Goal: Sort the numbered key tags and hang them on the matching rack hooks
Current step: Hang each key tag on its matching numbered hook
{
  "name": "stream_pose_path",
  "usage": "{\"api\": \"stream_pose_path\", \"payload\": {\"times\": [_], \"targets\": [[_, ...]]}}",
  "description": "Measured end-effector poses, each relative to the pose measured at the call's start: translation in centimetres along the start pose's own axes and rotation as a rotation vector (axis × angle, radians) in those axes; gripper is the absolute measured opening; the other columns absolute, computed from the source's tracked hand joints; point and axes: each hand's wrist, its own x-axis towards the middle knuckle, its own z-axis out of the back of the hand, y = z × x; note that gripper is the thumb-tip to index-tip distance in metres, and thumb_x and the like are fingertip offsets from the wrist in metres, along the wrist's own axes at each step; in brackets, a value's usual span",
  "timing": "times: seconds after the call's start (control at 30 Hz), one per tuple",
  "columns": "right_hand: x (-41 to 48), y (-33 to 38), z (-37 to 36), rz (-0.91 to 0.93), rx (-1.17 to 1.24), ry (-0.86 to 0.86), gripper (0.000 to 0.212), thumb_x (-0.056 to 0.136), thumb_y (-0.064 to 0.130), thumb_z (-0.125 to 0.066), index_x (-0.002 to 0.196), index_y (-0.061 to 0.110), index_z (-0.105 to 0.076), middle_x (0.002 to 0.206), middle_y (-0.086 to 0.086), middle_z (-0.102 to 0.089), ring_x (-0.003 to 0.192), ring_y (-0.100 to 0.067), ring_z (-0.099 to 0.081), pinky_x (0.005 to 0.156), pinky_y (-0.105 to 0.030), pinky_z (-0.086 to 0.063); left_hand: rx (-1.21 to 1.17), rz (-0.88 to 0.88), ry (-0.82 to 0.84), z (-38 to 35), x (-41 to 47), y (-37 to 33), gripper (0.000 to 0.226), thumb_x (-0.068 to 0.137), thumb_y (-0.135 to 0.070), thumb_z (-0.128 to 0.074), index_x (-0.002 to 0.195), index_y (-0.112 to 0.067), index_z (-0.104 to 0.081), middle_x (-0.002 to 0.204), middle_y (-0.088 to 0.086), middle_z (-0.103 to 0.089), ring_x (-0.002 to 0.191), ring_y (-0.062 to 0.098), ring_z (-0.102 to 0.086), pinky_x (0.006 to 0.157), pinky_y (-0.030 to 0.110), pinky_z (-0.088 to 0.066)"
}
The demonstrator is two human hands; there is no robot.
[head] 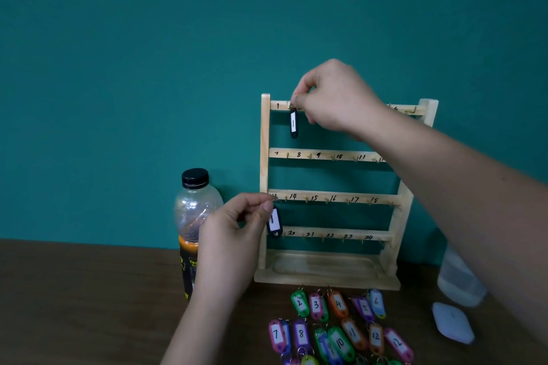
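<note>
A wooden key rack [264, 175] with four numbered rails stands on the table against the teal wall. My right hand [335, 95] pinches the ring of a black tag marked 1 [293, 124] at the first hook of the top rail. My left hand [234, 234] pinches the ring of a dark blue tag [274, 224] by the left end of the third rail; its number is partly hidden. Several coloured numbered tags [338, 323] lie in rows in front of the rack's base.
A plastic bottle [192, 216] with a black cap stands just left of the rack, behind my left wrist. A translucent container [459, 281] and a white mouse [452, 321] lie to the right. The brown table [89, 305] extends leftward.
</note>
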Motion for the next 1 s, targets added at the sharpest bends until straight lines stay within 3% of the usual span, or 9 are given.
{"api": "stream_pose_path", "payload": {"times": [0.13,0.43,0.63,0.73,0.9,1.0], "targets": [[0.1,0.1,0.1,-0.015,-0.003,0.028,0.020,0.095,0.016,-0.064,0.082,0.020,-0.078,0.049,0.014,-0.063,0.053,-0.011,-0.057,0.057,-0.025,-0.044,-0.004,0.008,-0.004,-0.1,0.0,-0.2,0.010,0.098,-0.030,-0.071,0.103,-0.035,-0.078,0.092,-0.020,-0.077,0.094,-0.003,-0.070,0.076,0.012,-0.054],[-0.3,0.2,-0.7,0.016,-0.133,-0.017,0.022,0.099,0.022,-0.059,0.086,0.024,-0.077,0.071,0.004,-0.069,0.060,-0.019,-0.064,0.065,-0.030,-0.058,-0.001,0.002,-0.013,-0.1,0.0,-0.1,0.008,0.098,-0.029,-0.072,0.100,-0.033,-0.079,0.088,-0.015,-0.076,0.090,0.000,-0.070,0.074,0.013,-0.054],[-3.1,-0.7,-0.7,0.068,0.004,-0.091,0.016,0.100,0.025,-0.059,0.089,0.025,-0.071,0.057,0.004,-0.067,0.049,-0.018,-0.064,0.051,-0.026,-0.047,0.074,-0.042,-0.007,-0.2,0.2,0.4,0.006,0.100,-0.032,-0.068,0.097,-0.032,-0.074,0.084,-0.011,-0.072,0.084,0.007,-0.069,0.070,0.023,-0.056],[-5.9,-1.8,-1.1,0.072,0.110,-0.135,0.014,0.099,0.022,-0.060,0.091,0.026,-0.070,0.048,0.008,-0.055,0.040,-0.009,-0.048,0.048,-0.028,-0.042,0.091,-0.074,0.011,-0.4,0.1,0.4,0.006,0.101,-0.030,-0.067,0.098,-0.032,-0.072,0.086,-0.012,-0.071,0.088,0.006,-0.068,0.072,0.021,-0.055],[-12.7,-4.3,-2.3,0.098,0.170,-0.123,0.010,0.103,0.023,-0.063,0.106,0.029,-0.071,0.051,0.005,-0.055,0.043,-0.012,-0.052,0.047,-0.040,-0.052,0.135,-0.120,0.034,-0.7,0.1,0.0,0.014,0.098,-0.019,-0.071,0.094,-0.032,-0.072,0.087,-0.012,-0.071,0.088,0.009,-0.067,0.075,0.016,-0.052],[-16.9,-6.2,-3.4,0.046,0.183,-0.060,0.006,0.103,0.030,-0.066,0.107,0.032,-0.070,0.057,0.005,-0.061,0.047,-0.010,-0.057,0.044,-0.028,-0.049,0.137,-0.134,0.048,-0.9,0.6,-0.9,0.013,0.097,-0.018,-0.072,0.093,-0.031,-0.073,0.087,-0.012,-0.072,0.087,0.009,-0.067,0.075,0.013,-0.051]]}}
